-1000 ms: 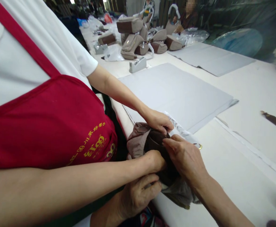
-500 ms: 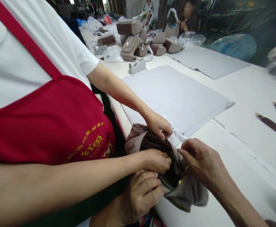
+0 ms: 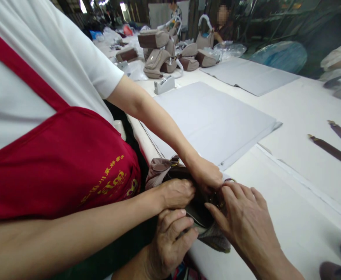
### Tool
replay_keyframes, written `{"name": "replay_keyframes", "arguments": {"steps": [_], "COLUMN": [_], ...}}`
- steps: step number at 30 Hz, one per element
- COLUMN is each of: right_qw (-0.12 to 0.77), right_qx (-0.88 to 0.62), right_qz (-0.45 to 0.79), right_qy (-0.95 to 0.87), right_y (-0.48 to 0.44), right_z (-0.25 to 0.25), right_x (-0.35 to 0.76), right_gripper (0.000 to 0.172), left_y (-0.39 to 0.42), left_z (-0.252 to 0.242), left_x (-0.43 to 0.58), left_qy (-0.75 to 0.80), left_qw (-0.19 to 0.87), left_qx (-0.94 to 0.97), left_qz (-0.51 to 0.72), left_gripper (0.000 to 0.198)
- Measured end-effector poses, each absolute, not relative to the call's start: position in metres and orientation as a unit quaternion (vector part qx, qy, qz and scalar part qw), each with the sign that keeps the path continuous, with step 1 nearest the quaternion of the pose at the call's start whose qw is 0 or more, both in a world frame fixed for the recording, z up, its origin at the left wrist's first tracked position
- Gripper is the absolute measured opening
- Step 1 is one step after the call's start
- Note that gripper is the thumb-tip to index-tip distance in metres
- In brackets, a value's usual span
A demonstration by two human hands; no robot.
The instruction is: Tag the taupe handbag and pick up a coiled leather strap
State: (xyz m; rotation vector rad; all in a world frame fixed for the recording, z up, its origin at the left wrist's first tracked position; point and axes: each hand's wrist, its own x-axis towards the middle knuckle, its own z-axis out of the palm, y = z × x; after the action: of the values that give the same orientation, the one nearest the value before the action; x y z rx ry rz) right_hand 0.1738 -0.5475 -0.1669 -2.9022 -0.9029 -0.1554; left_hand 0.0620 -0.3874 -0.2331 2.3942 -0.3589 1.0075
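Taupe bag (image 3: pixel 198 213) with dark lining, lower centre: left hand (image 3: pixel 168 241) clutches its near rim; right hand (image 3: pixel 246 223) rests spread-fingered on it.

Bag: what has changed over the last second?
The right hand gave up its pinch at the rim of the bag, swung right, and now lies flat over it. The co-worker's far hand slid nearer. The left hand still grips the near edge.

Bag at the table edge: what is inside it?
Only dark lining shows in the open mouth of the bag. Whatever lies deeper is covered by the co-worker's hands and the person's left hand and right hand.
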Motion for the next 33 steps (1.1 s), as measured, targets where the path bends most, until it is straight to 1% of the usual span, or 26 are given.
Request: {"name": "replay_keyframes", "arguments": {"steps": [3,6,8,10,11,14,17,20,23,27,30,33], "right_qw": [0.007,0.013,0.026,0.036,0.039,0.058,0.075,0.046,0.020,0.014,0.023,0.043], "right_qx": [-0.961,-0.969,-0.972,-0.972,-0.972,-0.966,-0.965,-0.971,-0.972,-0.971,-0.962,-0.958], "right_qz": [-0.064,-0.077,-0.067,-0.032,-0.008,0.066,0.099,0.104,0.105,0.112,0.150,0.163], "right_qy": [-0.269,-0.236,-0.224,-0.228,-0.231,-0.242,-0.232,-0.209,-0.211,-0.213,-0.227,-0.233], "right_y": [-0.547,-0.553,-0.558,-0.564,-0.566,-0.573,-0.575,-0.568,-0.555,-0.546,-0.549,-0.554], "right_z": [-0.157,-0.153,-0.155,-0.158,-0.160,-0.165,-0.167,-0.163,-0.156,-0.154,-0.160,-0.165], "right_x": [0.170,0.172,0.174,0.176,0.176,0.175,0.173,0.170,0.169,0.171,0.175,0.179], "right_gripper": [0.025,0.028,0.022,0.012,0.010,0.017,0.027,0.035,0.028,0.027,0.024,0.024], "left_y": [-0.388,-0.390,-0.392,-0.395,-0.395,-0.394,-0.393,-0.393,-0.396,-0.401,-0.403,-0.404], "left_z": [-0.230,-0.230,-0.230,-0.230,-0.230,-0.230,-0.231,-0.232,-0.230,-0.227,-0.226,-0.226], "left_x": [0.067,0.072,0.073,0.072,0.071,0.068,0.065,0.064,0.065,0.069,0.070,0.069], "left_qy": [-0.133,-0.138,-0.152,-0.157,-0.156,-0.149,-0.147,-0.153,-0.158,-0.160,-0.161,-0.168], "left_qw": [0.254,0.250,0.258,0.266,0.267,0.255,0.244,0.248,0.254,0.255,0.250,0.249], "left_qx": [0.885,0.889,0.888,0.885,0.883,0.889,0.895,0.896,0.892,0.887,0.886,0.886], "left_qz": [0.368,0.359,0.350,0.350,0.352,0.349,0.343,0.335,0.340,0.351,0.357,0.353], "left_gripper": [0.016,0.016,0.015,0.015,0.015,0.017,0.018,0.019,0.020,0.020,0.019,0.019]}}
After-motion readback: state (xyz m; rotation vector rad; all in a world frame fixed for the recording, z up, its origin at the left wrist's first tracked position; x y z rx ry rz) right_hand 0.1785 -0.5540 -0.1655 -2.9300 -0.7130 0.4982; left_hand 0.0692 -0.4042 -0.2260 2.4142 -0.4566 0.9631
